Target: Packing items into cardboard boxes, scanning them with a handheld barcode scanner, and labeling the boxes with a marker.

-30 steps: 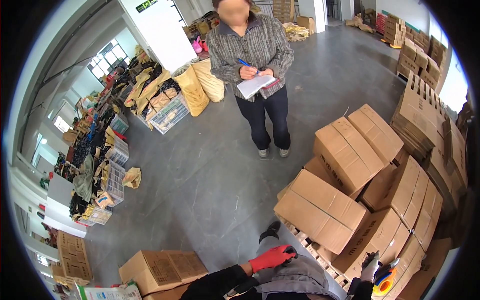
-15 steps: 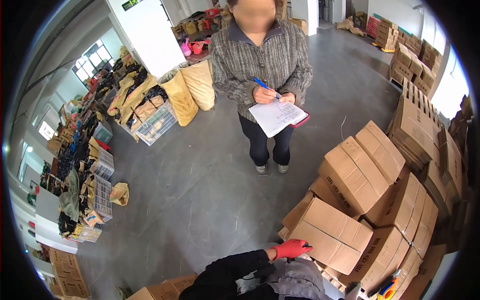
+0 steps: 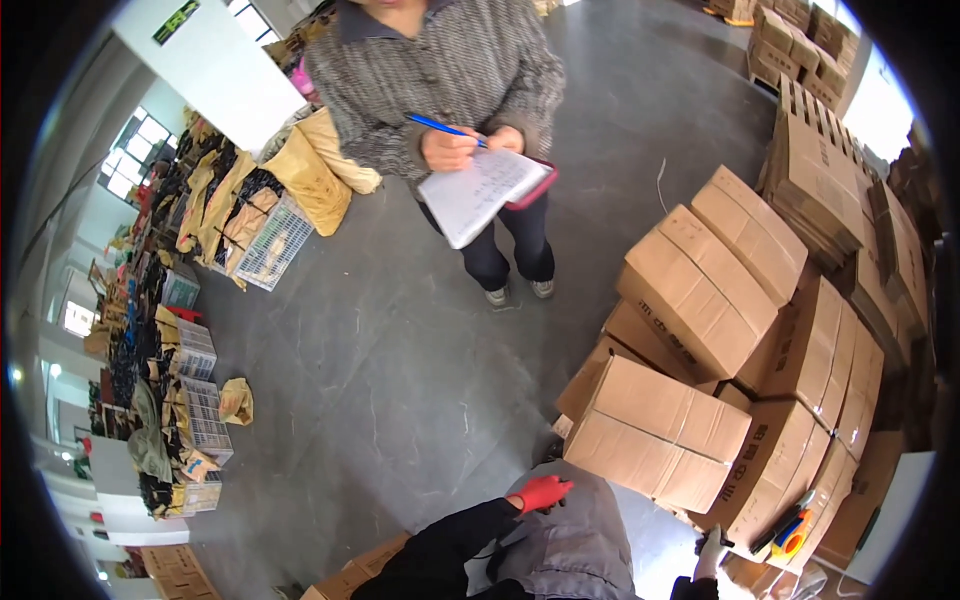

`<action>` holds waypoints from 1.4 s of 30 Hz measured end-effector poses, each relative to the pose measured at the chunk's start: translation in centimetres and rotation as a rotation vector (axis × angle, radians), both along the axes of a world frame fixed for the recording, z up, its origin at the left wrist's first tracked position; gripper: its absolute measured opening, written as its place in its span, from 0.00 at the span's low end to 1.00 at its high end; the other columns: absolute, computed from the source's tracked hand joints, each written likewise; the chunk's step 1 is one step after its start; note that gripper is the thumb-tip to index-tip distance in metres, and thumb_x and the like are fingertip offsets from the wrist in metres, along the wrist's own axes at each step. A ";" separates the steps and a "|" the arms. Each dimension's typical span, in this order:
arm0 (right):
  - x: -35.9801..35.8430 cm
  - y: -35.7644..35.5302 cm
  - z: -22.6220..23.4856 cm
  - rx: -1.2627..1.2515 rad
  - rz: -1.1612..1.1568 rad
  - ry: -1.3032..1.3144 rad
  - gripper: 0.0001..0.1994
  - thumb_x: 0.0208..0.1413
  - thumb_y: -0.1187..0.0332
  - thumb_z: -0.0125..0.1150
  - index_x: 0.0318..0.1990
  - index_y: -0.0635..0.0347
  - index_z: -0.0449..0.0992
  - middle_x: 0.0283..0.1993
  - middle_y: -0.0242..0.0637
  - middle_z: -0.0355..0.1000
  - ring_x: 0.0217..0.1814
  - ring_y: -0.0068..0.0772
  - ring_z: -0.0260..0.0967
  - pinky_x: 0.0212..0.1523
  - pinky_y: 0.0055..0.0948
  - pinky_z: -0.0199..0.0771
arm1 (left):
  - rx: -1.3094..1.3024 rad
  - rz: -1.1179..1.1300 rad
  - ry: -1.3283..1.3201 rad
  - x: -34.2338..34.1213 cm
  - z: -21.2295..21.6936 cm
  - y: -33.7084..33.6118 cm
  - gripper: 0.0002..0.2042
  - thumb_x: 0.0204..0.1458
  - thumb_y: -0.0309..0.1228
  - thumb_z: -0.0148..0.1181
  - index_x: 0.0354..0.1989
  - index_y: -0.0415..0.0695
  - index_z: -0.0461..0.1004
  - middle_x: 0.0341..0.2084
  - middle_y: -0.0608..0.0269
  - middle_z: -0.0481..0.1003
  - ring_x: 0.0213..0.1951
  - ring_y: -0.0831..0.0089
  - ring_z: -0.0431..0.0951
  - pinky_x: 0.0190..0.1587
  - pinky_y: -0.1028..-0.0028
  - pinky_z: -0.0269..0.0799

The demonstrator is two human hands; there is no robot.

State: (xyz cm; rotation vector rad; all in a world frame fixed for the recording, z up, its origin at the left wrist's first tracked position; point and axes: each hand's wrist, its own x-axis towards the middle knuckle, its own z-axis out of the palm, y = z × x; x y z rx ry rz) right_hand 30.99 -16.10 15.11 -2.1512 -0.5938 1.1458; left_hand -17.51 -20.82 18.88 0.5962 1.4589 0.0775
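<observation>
My left hand (image 3: 541, 493), in a red glove with dark patches on the finger side, hangs in front of my grey-clad lap. Its fingers are loosely bent and apart, with nothing visible in them. My right hand (image 3: 712, 552), in a pale glove with dark fingertips, is at the lower edge of a strapped brown carton (image 3: 775, 470), fingers apart. An orange, yellow and black hand tool (image 3: 793, 537) lies on that carton's side, to the right of the hand. Another strapped carton (image 3: 660, 425) sits tilted between my two hands.
Ahead stands a person (image 3: 440, 90) writing with a blue pen (image 3: 440, 126) on a paper sheet (image 3: 470, 200). More cartons (image 3: 700, 290) and flattened cardboard (image 3: 815, 180) fill the right. Crates (image 3: 275, 240) and sacks (image 3: 310, 180) line the left. A carton (image 3: 365, 570) is at the lower edge.
My view has shifted, so the person appears larger and further left. My right hand has come further into view beside the carton. My left hand is now lower, away from the cartons.
</observation>
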 end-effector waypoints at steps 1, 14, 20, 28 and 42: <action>0.1 0.1 -0.9 0.036 0.025 -0.004 0.16 0.65 0.53 0.53 0.28 0.50 0.65 0.14 0.29 0.59 0.08 0.23 0.53 0.07 0.25 0.52 | -0.030 0.018 -0.016 -0.1 -0.7 -0.2 0.23 0.60 0.48 0.48 0.30 0.39 0.79 0.26 0.51 0.80 0.34 0.54 0.81 0.37 0.58 0.75; -11.8 6.4 -1.0 0.138 0.194 0.257 0.05 0.63 0.69 0.55 0.41 0.60 0.72 0.26 0.36 0.73 0.24 0.21 0.70 0.23 0.21 0.68 | 0.244 0.797 0.309 -1.3 -10.8 -2.3 0.15 0.59 0.37 0.57 0.47 0.40 0.77 0.23 0.61 0.77 0.22 0.73 0.77 0.23 0.72 0.71; -21.5 10.1 -3.7 0.289 0.317 0.198 0.05 0.63 0.72 0.55 0.41 0.63 0.75 0.29 0.35 0.75 0.28 0.20 0.71 0.29 0.20 0.71 | 0.397 0.729 0.455 -4.0 -13.2 9.2 0.15 0.57 0.39 0.62 0.45 0.41 0.78 0.24 0.65 0.74 0.22 0.76 0.74 0.24 0.73 0.70; -32.4 18.7 -7.9 0.747 0.621 0.021 0.05 0.52 0.78 0.57 0.36 0.61 0.77 0.32 0.43 0.77 0.31 0.42 0.75 0.35 0.35 0.74 | 0.654 0.367 0.632 -0.7 -13.0 20.9 0.37 0.44 0.45 0.75 0.58 0.39 0.67 0.36 0.59 0.72 0.43 0.64 0.72 0.47 0.63 0.69; -34.0 17.1 -12.9 0.700 0.519 -0.111 0.12 0.45 0.75 0.65 0.38 0.59 0.72 0.31 0.42 0.75 0.29 0.44 0.75 0.31 0.36 0.74 | 0.802 0.413 0.495 0.3 -16.5 20.3 0.41 0.38 0.33 0.78 0.63 0.39 0.64 0.51 0.49 0.66 0.53 0.52 0.68 0.57 0.58 0.66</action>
